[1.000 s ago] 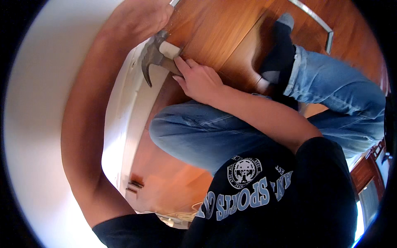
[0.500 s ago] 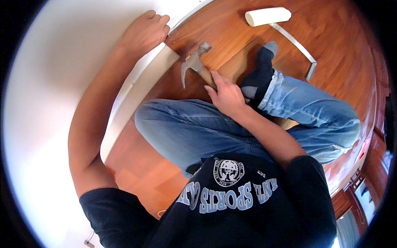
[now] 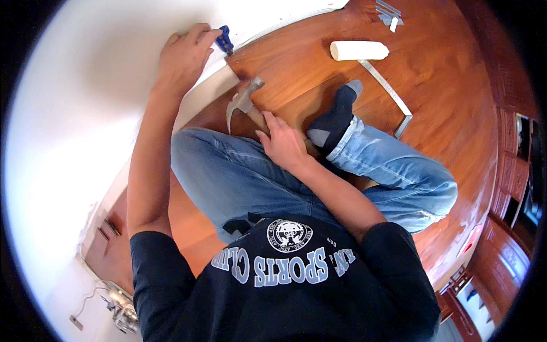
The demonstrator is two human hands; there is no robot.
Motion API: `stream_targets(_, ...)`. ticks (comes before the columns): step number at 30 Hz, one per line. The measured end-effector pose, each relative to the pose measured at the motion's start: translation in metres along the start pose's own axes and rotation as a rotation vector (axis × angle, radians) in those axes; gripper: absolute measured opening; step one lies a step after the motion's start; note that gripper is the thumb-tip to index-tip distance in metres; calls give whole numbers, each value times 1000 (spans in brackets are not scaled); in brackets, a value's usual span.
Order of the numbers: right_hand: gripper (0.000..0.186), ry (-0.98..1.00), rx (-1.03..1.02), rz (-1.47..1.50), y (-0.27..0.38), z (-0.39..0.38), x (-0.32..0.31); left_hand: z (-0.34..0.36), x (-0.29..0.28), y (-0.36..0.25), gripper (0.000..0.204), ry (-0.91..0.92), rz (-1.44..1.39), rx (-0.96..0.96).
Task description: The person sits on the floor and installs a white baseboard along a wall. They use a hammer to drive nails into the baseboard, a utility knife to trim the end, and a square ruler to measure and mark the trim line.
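Observation:
My left hand [image 3: 185,57] is up against the white wall, fingers bent and fingertips on a small blue tool [image 3: 225,40] with a dark lower end; its exact kind is unclear. The tool sits upright at the joint of the pale baseboard [image 3: 213,90], where the wall meets the wood floor. In my right hand [image 3: 285,142] is the wooden handle of a claw hammer [image 3: 244,102], fingers wrapped round it. The hammer's metal head is over the floor beside the baseboard, its claw pointing toward my bent knee.
A white bottle [image 3: 359,50] lies on the floor [image 3: 439,74] beyond my foot, beside a metal square [image 3: 387,86]. Grey strips [image 3: 389,11] lie farther off. My crossed legs [image 3: 245,171] fill the middle. Wooden cabinets [image 3: 507,148] stand at the right.
The blue tool, hidden before, shows beside my left fingers, and that hand is less tightly closed. The view has shifted; the hammer stays in my right hand.

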State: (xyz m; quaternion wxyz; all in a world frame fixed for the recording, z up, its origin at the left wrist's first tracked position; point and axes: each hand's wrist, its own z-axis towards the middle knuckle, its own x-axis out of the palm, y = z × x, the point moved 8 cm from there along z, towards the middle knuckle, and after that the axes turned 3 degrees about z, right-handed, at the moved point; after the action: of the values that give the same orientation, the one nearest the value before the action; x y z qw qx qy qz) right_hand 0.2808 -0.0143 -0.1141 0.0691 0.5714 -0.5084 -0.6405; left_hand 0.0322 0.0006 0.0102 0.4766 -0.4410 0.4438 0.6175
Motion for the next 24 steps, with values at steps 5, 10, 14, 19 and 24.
stream_targets(5,56,-107,-61,157,8,-25,-48,-62,-13,12,31,-33,-399,-431)
stream_targets(10,53,-14,63,463,-2,-97,-130,-113,11,-63,22,-34,-692,-548)
stream_targets(14,58,-155,-90,425,-34,-170,-188,-39,9,-189,21,40,-712,-222)
stream_targets(19,48,-490,73,768,-112,-248,-188,115,39,-362,27,23,-732,172)
stream_targets(24,48,-597,39,1019,-103,-265,-214,200,109,-469,43,303,-445,366)
